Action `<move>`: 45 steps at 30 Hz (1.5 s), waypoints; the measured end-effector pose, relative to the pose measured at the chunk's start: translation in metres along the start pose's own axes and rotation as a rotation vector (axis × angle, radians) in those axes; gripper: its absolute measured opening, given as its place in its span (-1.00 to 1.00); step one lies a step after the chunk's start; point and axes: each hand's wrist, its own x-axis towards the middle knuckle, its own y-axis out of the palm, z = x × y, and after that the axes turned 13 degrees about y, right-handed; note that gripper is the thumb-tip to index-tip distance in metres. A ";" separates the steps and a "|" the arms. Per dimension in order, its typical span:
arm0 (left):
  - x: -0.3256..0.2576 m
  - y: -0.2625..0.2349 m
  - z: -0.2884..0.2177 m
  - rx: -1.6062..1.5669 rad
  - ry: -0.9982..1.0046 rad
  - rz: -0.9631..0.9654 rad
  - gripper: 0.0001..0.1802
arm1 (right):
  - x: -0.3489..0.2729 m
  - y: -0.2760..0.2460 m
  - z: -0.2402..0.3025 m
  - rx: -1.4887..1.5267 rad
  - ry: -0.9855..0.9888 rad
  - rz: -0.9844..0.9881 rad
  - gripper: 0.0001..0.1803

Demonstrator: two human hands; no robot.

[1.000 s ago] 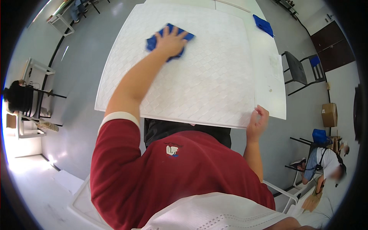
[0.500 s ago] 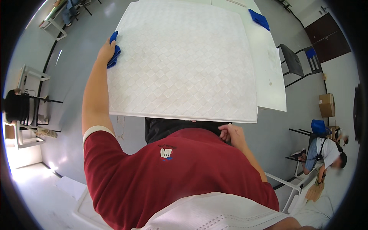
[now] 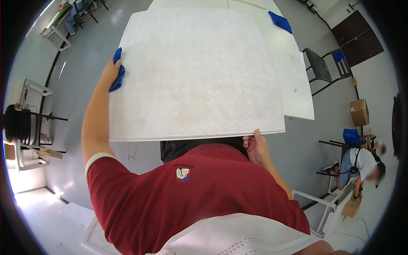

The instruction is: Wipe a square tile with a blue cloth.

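A large white panel (image 3: 191, 80) with a woven, diamond-patterned surface lies across a white table (image 3: 293, 91), its near edge jutting toward my body. My left hand (image 3: 111, 71) is closed around a blue cloth (image 3: 117, 80) and presses it against the panel's left edge. At the near edge, toward the right corner, my right hand (image 3: 257, 146) has its fingers curled, with one digit laid over the rim. The undersides of the fingers there are partly hidden.
A second blue cloth (image 3: 280, 22) sits on the table's far right. Beyond it stand a black chair (image 3: 319, 64) and a cardboard box (image 3: 359, 112). A seated person (image 3: 361, 163) is at the lower right, and a chair with a black item (image 3: 19, 123) stands at left.
My left hand and its cloth have moved nearer and left as the panel shifted slightly. My right hand has come up onto the panel's near edge.
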 end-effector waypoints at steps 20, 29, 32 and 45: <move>-0.144 -0.048 -0.003 -0.683 -0.380 -0.256 -0.42 | 0.101 0.047 0.135 -0.313 -0.125 -0.007 -0.60; -0.165 -0.009 -0.053 -1.191 -0.362 -0.379 -0.50 | 0.175 0.046 0.218 -0.298 -0.092 -0.150 -0.70; -0.174 0.002 -0.073 -1.276 -0.346 -0.410 -0.50 | 0.192 0.040 0.233 -0.252 -0.131 -0.237 -0.72; -0.223 0.052 -0.149 -1.709 -0.464 -0.357 -0.43 | 0.238 0.054 0.290 -0.424 -0.277 -0.390 -0.77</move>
